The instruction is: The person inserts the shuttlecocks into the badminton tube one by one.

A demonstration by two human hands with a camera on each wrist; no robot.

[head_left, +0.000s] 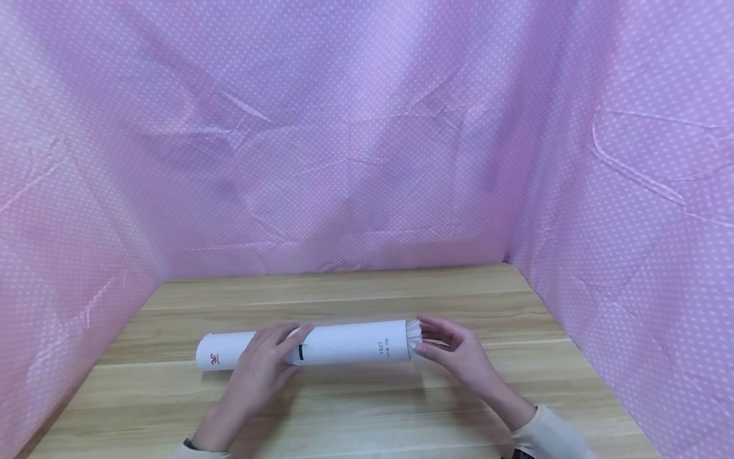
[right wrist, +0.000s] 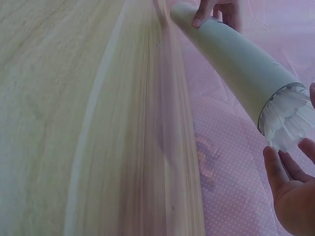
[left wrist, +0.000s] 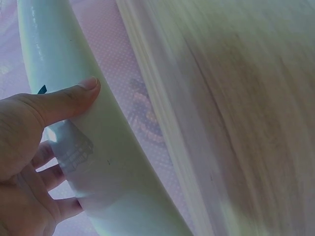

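A long white tube [head_left: 355,344], printed with a small red logo at its left end and "Y623" near its right end, lies level across the front of the view. Thin, translucent pleated material [right wrist: 285,118] shows at its open right end. My left hand [head_left: 264,360] grips the tube left of its middle; in the left wrist view the thumb [left wrist: 74,101] lies across the near side and the other fingers go behind. Beside the pleated end is my right hand [head_left: 459,354], fingers and thumb spread, the tips right at the pleats.
Below the tube is a light wood-grain table [head_left: 487,408]. Pink cloth with white dots [head_left: 344,159] hangs behind the table and along both sides. Pale sleeves [head_left: 550,437] cover the forearms at the bottom edge of the head view.
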